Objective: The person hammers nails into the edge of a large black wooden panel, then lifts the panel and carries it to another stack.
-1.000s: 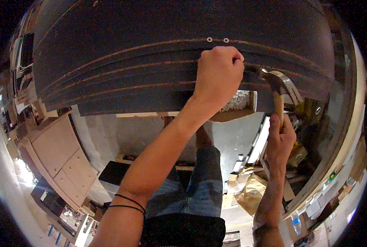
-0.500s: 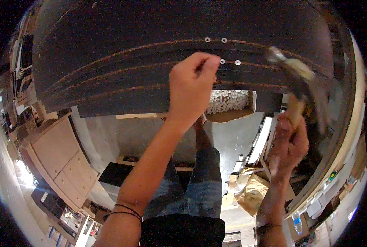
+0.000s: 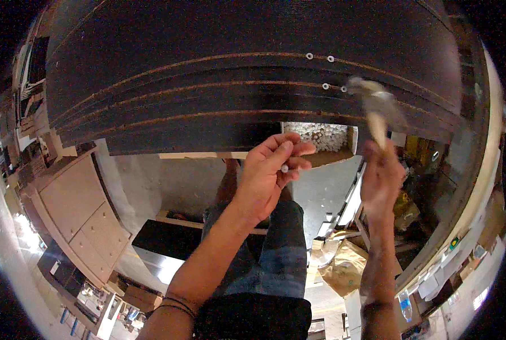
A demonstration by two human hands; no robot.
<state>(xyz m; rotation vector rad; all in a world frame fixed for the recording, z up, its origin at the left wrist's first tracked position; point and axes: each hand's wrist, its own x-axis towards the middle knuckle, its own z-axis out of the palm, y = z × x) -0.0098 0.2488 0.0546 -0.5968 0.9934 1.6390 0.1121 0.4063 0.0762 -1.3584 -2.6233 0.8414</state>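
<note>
My left hand is turned partly palm up, its fingers curled around a small white plastic plug. It hovers in front of an open cardboard box full of small white plugs. My right hand grips a hammer by its pale wooden handle; the head is blurred by motion, over the right part of the dark boards. Round white plugs sit in two brown board edges, two on each, and the hammer head is close to the right one of the nearer pair.
A wooden cabinet with drawers stands at the left. On the floor lie a black panel and, to the right, a crumpled brown bag among scraps. A long pale edge bounds the right side.
My left hand has drawn back from the board edges to the box, and a white plug now shows in it. The hammer has swung left. The boards' plugs appear farther right in view.
</note>
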